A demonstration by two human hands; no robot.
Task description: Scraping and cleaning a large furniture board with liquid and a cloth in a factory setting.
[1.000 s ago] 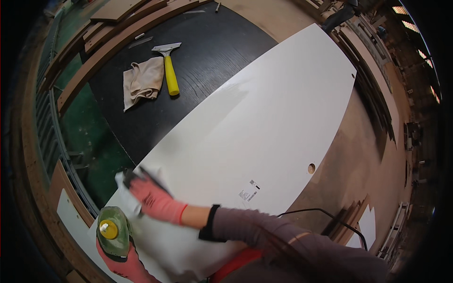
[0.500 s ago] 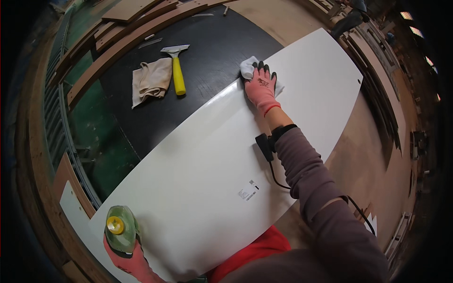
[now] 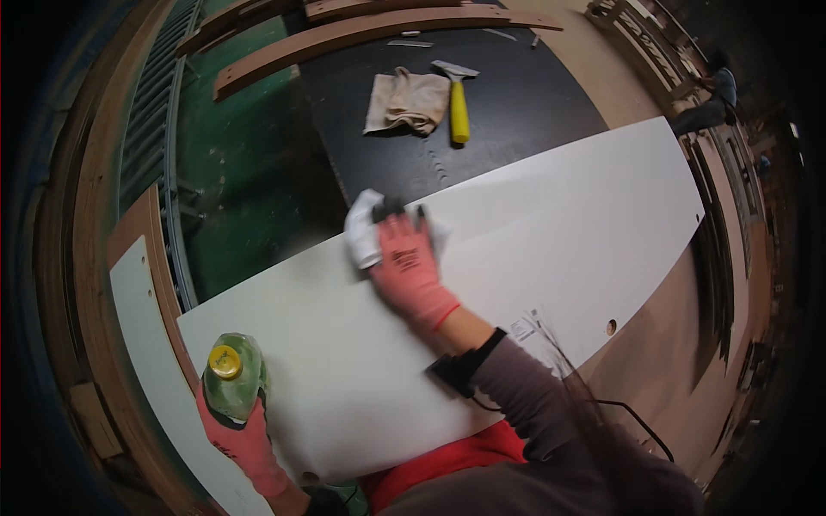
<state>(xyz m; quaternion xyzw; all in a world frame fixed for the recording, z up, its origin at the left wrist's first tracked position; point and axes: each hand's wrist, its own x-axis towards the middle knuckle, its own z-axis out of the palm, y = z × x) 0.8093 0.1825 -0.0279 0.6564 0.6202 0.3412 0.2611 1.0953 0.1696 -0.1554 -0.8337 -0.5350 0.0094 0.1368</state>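
Note:
A long white panel (image 3: pixel 344 361) lies across the work surface in front of me. My right hand (image 3: pixel 409 262), in a pink glove with dark fingertips, presses a white cloth (image 3: pixel 365 230) onto the panel near its far edge; the fingers are slightly blurred. At the panel's left end, my left hand (image 3: pixel 232 430), gloved alike, grips a greenish see-through bottle (image 3: pixel 241 383) with a yellow cap. The bottle is upright. A printed label (image 3: pixel 529 331) on the panel is partly behind my right sleeve, and a dark device with a cable is at my right wrist.
Beyond the panel, a folded beige cloth (image 3: pixel 409 99) and a yellow-handled scraper (image 3: pixel 459 107) lie on a black board (image 3: pixel 508 95). Brown boards (image 3: pixel 344 39) stand at the back. A roller conveyor (image 3: pixel 159 112) runs at left, with another white panel (image 3: pixel 146 335) nearby. A person (image 3: pixel 718 90) is far right.
My right hand has swept the white cloth leftward along the panel's far edge. The view has turned, shifting the scraper and beige cloth rightward. My left hand still grips the bottle.

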